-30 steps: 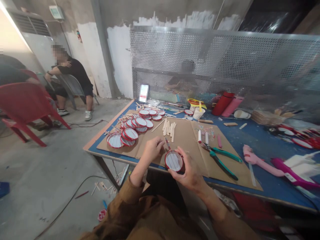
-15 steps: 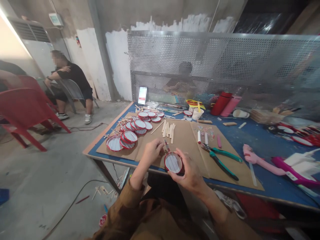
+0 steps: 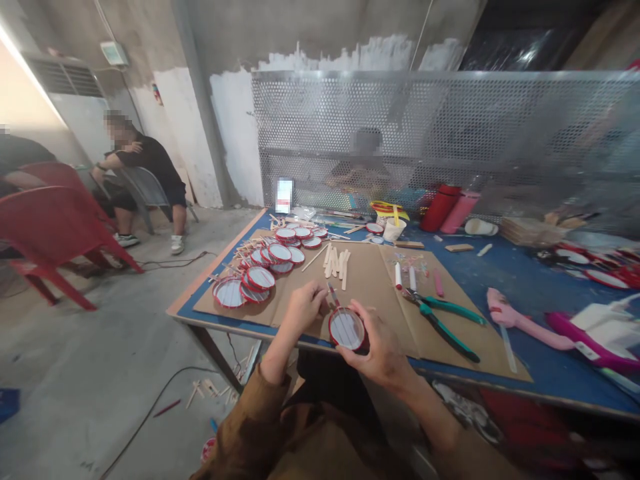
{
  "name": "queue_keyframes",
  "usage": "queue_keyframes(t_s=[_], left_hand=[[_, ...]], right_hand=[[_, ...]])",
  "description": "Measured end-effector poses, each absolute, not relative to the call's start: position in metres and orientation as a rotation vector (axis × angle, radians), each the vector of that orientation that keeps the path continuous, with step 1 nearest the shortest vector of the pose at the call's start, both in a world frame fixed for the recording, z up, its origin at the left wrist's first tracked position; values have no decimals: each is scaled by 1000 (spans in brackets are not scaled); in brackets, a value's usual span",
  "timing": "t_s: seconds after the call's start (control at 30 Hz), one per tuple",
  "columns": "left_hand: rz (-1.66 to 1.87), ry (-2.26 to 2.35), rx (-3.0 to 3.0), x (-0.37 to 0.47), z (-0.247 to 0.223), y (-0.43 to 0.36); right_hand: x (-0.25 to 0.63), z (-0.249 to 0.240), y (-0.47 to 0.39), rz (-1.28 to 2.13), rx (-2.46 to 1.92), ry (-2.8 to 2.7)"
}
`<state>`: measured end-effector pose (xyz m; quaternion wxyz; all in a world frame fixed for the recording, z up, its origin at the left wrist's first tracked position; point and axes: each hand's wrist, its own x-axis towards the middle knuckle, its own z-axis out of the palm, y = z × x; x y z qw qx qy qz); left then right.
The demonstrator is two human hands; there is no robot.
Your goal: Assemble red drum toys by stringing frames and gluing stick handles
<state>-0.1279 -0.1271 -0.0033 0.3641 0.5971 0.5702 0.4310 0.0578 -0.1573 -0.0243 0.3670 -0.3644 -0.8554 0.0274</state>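
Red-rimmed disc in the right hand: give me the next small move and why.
Probably ease the left hand in to the neck of the red-rimmed disc: the right hand holds the disc, while the left is curled close beside the neck, contact unclear.

Room dim and greyish overall. Strong glare in upper left corner, cream-white, detail burnt out. Upper right near black, glints on dark glossy surface [image 3: 510, 48]. Deep shadow under bench [image 3: 493, 273] at lower right. Left hand [image 3: 303, 308] and right hand [image 3: 380, 348] softly lit, fairly clear. Red chair [image 3: 45, 220] at left edge stretched, blurred; right edge smeared too. Pixel blocks hide phone screen [image 3: 285, 195] and head of seated person [image 3: 156, 163].
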Motion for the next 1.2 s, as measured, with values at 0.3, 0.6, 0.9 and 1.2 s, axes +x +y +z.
queue_keyframes(t_s=[0.3,0.6,0.9,1.2], left_hand=[[1097,1479,1522,-128,-4,-127],[1101,1480,1522,-128,-2,-129],[1102,1487,1519,-128,-3,-128],[1118,1469,1507,-127,-4,-128]], right_hand=[[58,-27,-155,38,-904,-2191],[59,-27,-156,55,-914,-2189],[58,-26,-156,53,-905,-2192],[58,-23,-157,34,-879,-2180]])
